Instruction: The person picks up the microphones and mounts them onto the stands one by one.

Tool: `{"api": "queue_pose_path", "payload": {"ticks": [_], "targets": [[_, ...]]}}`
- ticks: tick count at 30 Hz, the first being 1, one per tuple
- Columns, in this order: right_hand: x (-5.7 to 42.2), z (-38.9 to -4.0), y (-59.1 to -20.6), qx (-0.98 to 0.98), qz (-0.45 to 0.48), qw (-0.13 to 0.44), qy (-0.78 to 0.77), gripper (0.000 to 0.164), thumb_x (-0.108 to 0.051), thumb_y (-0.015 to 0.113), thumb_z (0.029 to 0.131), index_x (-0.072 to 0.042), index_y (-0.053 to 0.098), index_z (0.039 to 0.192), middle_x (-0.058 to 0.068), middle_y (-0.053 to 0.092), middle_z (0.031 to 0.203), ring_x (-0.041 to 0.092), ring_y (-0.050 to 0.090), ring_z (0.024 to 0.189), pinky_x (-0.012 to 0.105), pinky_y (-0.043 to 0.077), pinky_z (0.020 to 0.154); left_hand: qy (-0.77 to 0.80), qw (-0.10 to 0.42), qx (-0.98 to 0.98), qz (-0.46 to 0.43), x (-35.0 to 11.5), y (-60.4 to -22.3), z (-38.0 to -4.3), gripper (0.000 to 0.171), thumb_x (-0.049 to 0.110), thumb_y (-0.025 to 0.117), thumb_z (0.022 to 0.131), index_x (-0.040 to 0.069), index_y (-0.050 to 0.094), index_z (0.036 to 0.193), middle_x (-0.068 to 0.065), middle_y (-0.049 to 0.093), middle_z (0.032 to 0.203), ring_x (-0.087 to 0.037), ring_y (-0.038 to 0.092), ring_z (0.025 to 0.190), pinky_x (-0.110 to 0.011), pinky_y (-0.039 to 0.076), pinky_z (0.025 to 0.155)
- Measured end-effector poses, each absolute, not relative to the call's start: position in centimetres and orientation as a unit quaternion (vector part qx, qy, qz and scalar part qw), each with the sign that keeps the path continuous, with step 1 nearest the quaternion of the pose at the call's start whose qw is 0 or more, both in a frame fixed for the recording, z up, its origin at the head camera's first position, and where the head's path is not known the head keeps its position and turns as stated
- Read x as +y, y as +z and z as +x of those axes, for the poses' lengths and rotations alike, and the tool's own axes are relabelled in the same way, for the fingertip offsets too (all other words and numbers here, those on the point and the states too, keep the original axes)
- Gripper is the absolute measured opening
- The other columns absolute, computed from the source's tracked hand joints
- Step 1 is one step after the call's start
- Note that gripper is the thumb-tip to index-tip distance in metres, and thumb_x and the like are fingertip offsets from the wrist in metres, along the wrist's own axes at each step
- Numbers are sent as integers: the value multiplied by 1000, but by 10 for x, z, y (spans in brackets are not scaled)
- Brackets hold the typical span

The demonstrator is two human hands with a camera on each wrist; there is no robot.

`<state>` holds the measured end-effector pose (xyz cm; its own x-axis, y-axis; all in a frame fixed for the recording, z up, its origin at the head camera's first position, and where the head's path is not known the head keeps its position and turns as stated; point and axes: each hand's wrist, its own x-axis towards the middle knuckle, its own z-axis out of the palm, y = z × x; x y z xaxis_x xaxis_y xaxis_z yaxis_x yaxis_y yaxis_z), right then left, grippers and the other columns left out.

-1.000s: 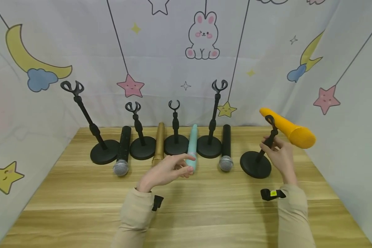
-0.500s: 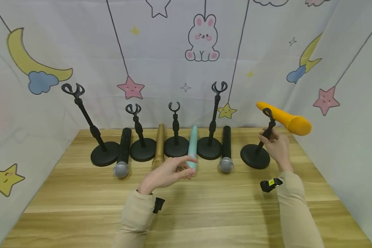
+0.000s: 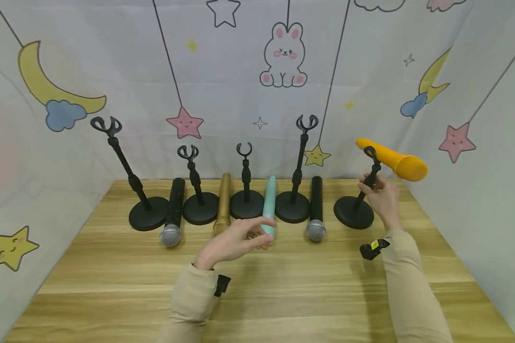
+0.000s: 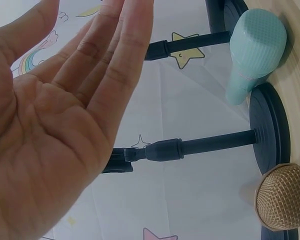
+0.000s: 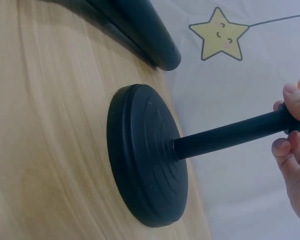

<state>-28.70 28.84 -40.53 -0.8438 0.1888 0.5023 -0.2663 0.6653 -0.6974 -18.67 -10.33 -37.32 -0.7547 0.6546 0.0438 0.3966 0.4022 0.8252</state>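
1. Closed at the right of the frame around the upper stem of a black stand (image 3: pixel 361 198): the right grip (image 3: pixel 382 200), with thumb and fingers below the clip (image 3: pixel 370 152).
2. Lodged in that clip, right of centre in the frame: an orange microphone (image 3: pixel 386 155), tilted, with its head toward the lower right and its tail toward the upper left.
3. Seen low on the stand, at the right of the worktop (image 3: pixel 304 295): a round base (image 3: pixel 354 213). Cannot tell whether fully seated.
4. Likely to handle as stiff and bottom-heavy, judging by wide disc and slim stem; probably somewhat unsteady on top, with the microphone lying across.
5. Best held by the stem, as now; spare the clip, thin-looking and perhaps springy or breakable.
6. For the microphone, take hold of the mid-body: smooth-looking, so possibly slippery.
7. Empty near the middle of the frame, fingers extended: the left grip (image 3: pixel 236 242), close to a teal microphone (image 3: pixel 269 202) and a gold microphone (image 3: pixel 224 200).
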Motion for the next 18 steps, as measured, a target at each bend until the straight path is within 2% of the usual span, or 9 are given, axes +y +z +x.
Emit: {"api": "queue_pose_path", "payload": {"ticks": [4,15,18], "targets": [[289,-293,-406,-864,29,286,413,26,1,75,88,9,69,111,29,74,105,-21,50,69,2,38,67,451,146,820,320,-104,-372,-186,40,26,58,104,6,56,138,-16,76,106,-33,75,95,-31,59,83],[289,-298,-405,-859,38,285,423,24,3,72,89,12,68,112,31,72,105,-22,51,73,3,39,66,452,143,819,324,-104,-373,-187,39,24,58,104,5,56,138,-17,76,106,-33,75,95,-28,58,83],[288,-298,-404,-860,38,285,422,24,3,72,89,12,68,111,33,72,105,-22,50,69,2,39,65,450,142,820,325,-105,-372,-187,40,24,58,103,5,56,138,-17,76,106,-32,75,95,-27,58,83]]}}
